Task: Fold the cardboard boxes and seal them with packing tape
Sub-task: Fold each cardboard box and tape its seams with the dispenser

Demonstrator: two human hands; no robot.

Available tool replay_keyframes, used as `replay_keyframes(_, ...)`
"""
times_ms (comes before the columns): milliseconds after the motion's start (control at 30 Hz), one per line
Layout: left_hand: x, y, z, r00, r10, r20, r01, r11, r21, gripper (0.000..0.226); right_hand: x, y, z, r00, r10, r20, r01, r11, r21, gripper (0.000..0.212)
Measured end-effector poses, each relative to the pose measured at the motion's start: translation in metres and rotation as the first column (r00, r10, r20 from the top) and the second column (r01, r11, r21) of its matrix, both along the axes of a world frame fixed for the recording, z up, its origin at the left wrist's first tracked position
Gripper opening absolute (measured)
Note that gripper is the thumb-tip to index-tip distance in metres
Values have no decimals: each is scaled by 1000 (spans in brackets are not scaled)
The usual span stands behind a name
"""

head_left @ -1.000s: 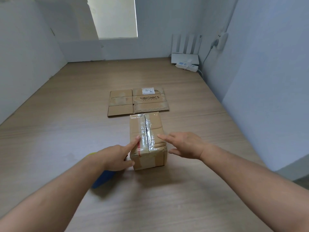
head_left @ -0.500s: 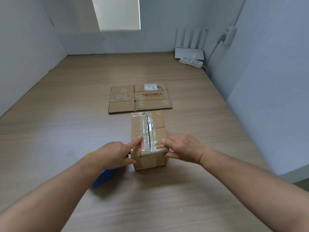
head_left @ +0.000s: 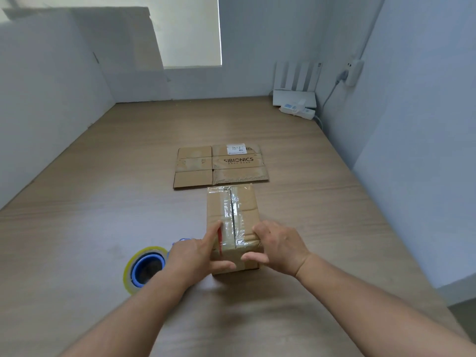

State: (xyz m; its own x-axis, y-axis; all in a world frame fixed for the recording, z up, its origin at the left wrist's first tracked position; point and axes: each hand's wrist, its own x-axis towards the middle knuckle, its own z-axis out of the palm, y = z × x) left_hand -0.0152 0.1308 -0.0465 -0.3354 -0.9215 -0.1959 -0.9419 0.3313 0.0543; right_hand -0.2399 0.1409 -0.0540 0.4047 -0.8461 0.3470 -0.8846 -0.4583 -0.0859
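Observation:
A small folded cardboard box (head_left: pixel 243 207) stands on the wooden table (head_left: pixel 90 215), its top seam covered with clear packing tape. My left hand (head_left: pixel 195 258) grips the box's near left corner, index finger along the top, thumb on the front face. My right hand (head_left: pixel 280 246) grips the near right corner, fingers on top and thumb against the front. A roll of clear tape on a blue dispenser (head_left: pixel 145 269) lies just left of my left hand. A flattened cardboard box (head_left: pixel 219 166) printed SIBIONICS lies behind the taped box.
White walls close in the table on the left, back and right. A white router (head_left: pixel 296 91) and a power strip (head_left: pixel 297 110) sit in the far right corner, with a cable up to a wall plug (head_left: pixel 354 70).
My right hand came down from hovering and closed on the box's near right corner. My left thumb moved onto the front face. The tape roll is now uncovered beside my left arm.

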Motion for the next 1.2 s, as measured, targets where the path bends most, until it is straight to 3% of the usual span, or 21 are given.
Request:
replay_keyframes(67,1,14,0,990,63,-130,-57,997,49,103,4,3,0,970,-225,89,201,955,217,69)
replay_keyframes(133,0,22,1,954,150,-259,-127,987,102,93,4,1,3,861,-451,236,324,844,428,70)
replay_keyframes(233,-6,21,2,891,282,-356,-238,957,164,86,10,-9,10,731,-574,368,238,720,652,64)
replay_keyframes(333,-15,14,3,789,362,-496,-266,930,255,87,21,-17,12,703,-573,421,120,679,724,57)
replay_keyframes(400,-16,10,8,644,455,-615,-289,889,356,90,20,-20,13,705,-619,347,197,641,742,60)
replay_keyframes(467,-14,5,13,558,562,-611,-326,825,461,88,13,-21,12,716,-673,185,343,571,746,70)
replay_keyframes(533,-13,4,19,474,666,-576,-331,741,584,82,7,-20,11,738,-662,130,351,541,765,77)
replay_keyframes(600,-18,8,23,467,711,-526,-287,684,671,68,7,-19,10,760,-622,187,250,546,799,77)
replay_keyframes(667,-21,7,24,477,697,-535,-254,692,676,64,10,-17,15,735,-618,279,174,569,804,76)
replay_keyframes(733,-21,2,34,341,690,-638,-190,715,673,68,9,-18,28,615,-635,467,59,628,776,76)
replay_keyframes(800,-18,-7,51,123,634,-764,-121,774,622,77,4,-20,46,367,-638,677,-98,697,710,80)
replay_keyframes(867,-14,-14,67,-57,545,-836,-86,832,548,84,-5,-24,63,180,-625,760,-134,750,648,78)
replay_keyframes(933,-12,-17,76,-161,511,-844,-107,841,530,84,-12,-26,71,93,-617,782,-96,776,624,70)
replay_keyframes(967,-11,-17,77,-175,524,-834,-126,828,546,83,-13,-26,72,82,-617,783,-63,780,622,66)
replay_keyframes(1033,-11,-12,70,-108,597,-795,-167,777,607,82,-12,-20,65,146,-635,759,-6,766,642,62)
replay_keyframes(1200,-20,15,38,206,741,-640,-178,671,720,57,-1,6,26,543,-681,492,138,650,747,49)
